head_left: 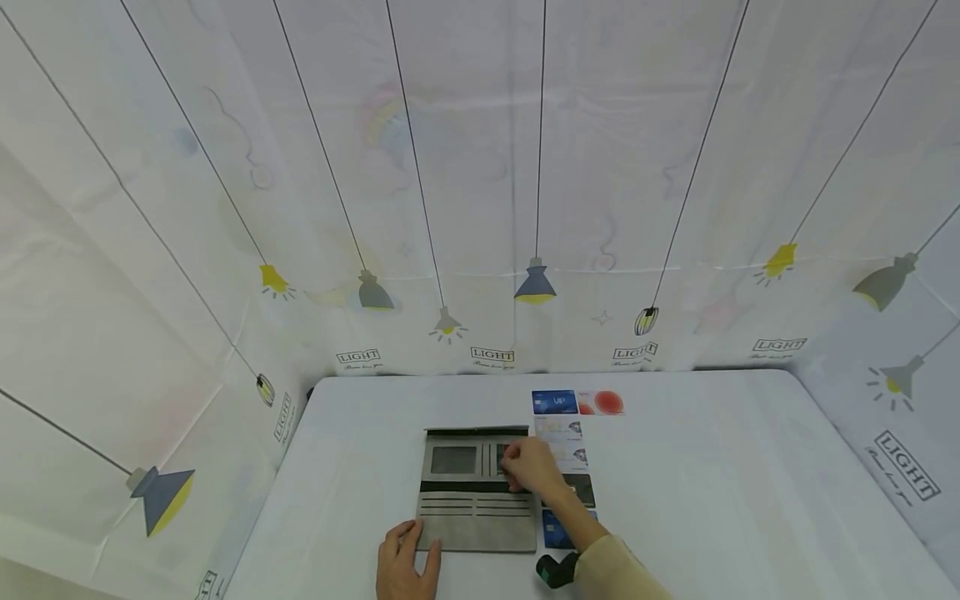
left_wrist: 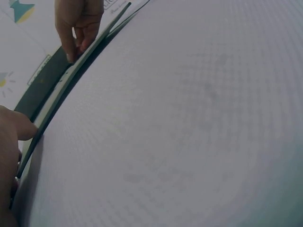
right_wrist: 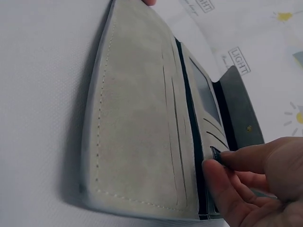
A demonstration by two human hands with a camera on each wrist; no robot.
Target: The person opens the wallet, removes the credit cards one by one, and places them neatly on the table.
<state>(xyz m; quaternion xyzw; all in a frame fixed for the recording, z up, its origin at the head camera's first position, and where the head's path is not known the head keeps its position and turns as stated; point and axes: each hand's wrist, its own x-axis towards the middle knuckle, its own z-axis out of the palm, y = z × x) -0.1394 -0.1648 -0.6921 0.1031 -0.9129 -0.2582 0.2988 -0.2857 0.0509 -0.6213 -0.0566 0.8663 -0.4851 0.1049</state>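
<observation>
A grey wallet (head_left: 480,533) lies unfolded on the white table, with card slots and a clear window (head_left: 453,460) in its upper part. My right hand (head_left: 536,468) is over the upper part's right side. Its thumb and index finger pinch a dark card (right_wrist: 216,154) at a slot there, and most of this card is hidden. At the wallet's lower left corner rests my left hand (head_left: 407,562), fingers spread with the thumb on the front edge. In the left wrist view the left thumb (left_wrist: 26,127) lies over that edge.
Right of the wallet, several cards form a column: a blue VIP card (head_left: 555,402), pale cards (head_left: 555,429), a black card (head_left: 581,487) and a blue card (head_left: 555,533). A red and white card (head_left: 602,402) sits at the top. Lamp-printed cloth (head_left: 465,208) hangs behind.
</observation>
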